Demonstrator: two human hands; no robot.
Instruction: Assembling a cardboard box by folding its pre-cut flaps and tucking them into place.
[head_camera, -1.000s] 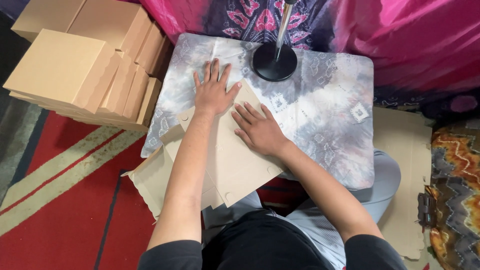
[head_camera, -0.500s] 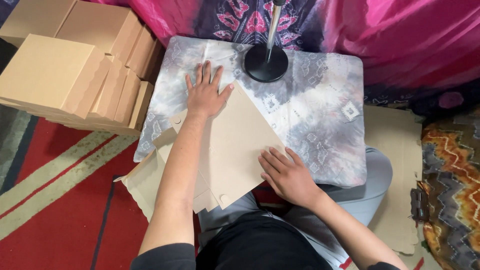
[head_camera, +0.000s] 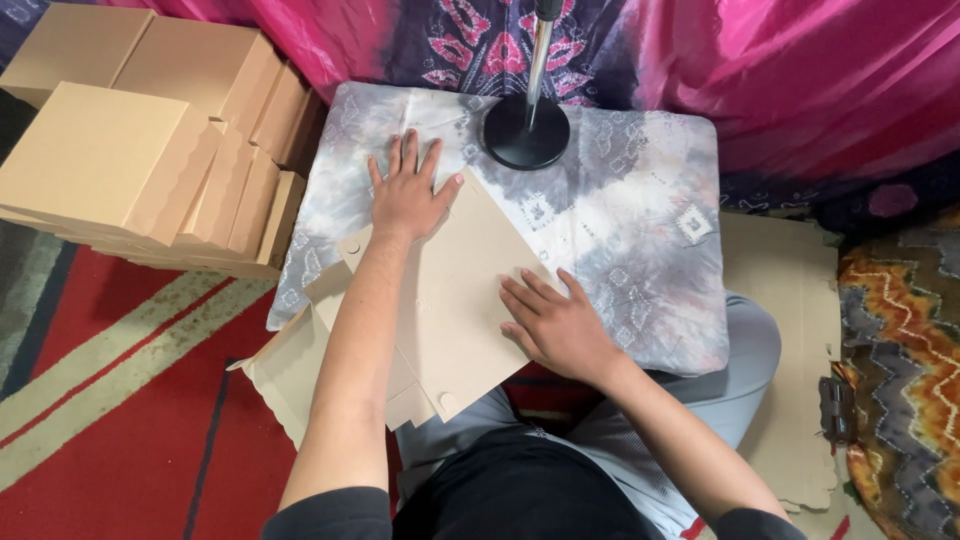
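Your left hand and right hand press flat, fingers spread, on the cardboard blank. It overhangs the bench edge. Uneven pressure could likely tip it off.

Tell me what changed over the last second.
The right hand slid from the middle of the flat cardboard sheet back toward the body, to its near right edge. The left hand stayed pressed flat on the sheet's far corner; the lamp stand base stayed put.

Flat tan cardboard box blank, unfolded, w/ die-cut flaps and rounded tabs. Lies rotated diagonally on tie-dye cloth-covered table; lower-left part overhangs table edge, over lap and red rug.
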